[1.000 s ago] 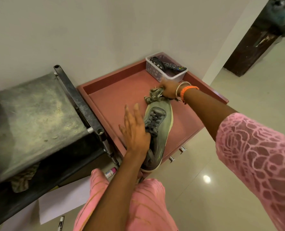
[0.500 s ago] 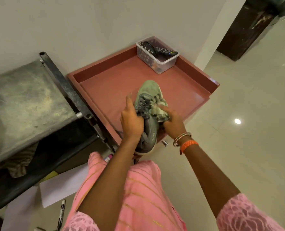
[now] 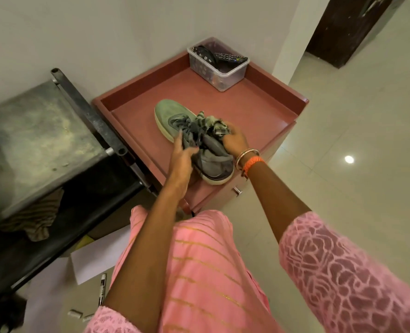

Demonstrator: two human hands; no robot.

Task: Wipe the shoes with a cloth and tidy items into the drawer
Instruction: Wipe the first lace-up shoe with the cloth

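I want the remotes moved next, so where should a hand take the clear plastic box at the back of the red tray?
Grip the clear plastic box by its long near wall and rim, coming from above on the tray's open side. The wall behind blocks its far side, and black remotes overhang the right rim.

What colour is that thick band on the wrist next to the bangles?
Bright orange. The band sits beside thin metallic bangles; the head view shows it clearly.
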